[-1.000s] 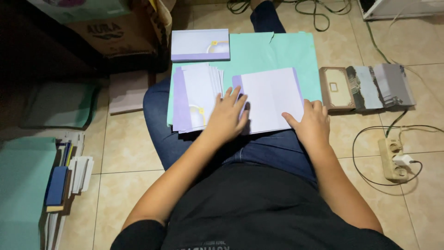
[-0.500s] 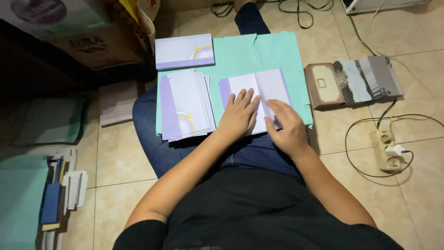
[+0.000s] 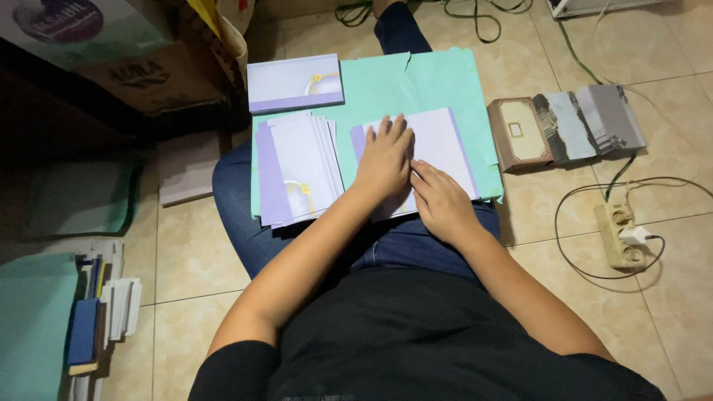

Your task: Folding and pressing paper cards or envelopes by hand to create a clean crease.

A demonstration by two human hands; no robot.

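The person sits on the tiled floor (image 3: pixel 200 260) with a mint-green sheet (image 3: pixel 438 82) spread across the lap, and both hands are down on a pale lilac card (image 3: pixel 445 145) lying on the right half of that sheet. The left hand (image 3: pixel 384 157) lies flat, fingers spread wide and pointing away from the body, palm pressing the card's left part. The right hand (image 3: pixel 440 202) sits just beside it, touching at the thumb side, its fingers angled up toward the left hand and pressing along the card's lower middle; it grips nothing, simply bearing down. To the left on the same sheet rests a fanned stack of lilac cards (image 3: pixel 297 169) with a purple band and a small yellow motif, near the left hand but apart from it. Beyond that stack, at the sheet's far left corner, lies a closed lilac booklet (image 3: pixel 295 83). Off to the right on the floor sits an open brown box (image 3: pixel 516 134) with grey cards (image 3: pixel 587 122) leaning beside it, and nearer still a white power strip (image 3: pixel 622 236) with a plug and a looping black cable (image 3: pixel 579 215).
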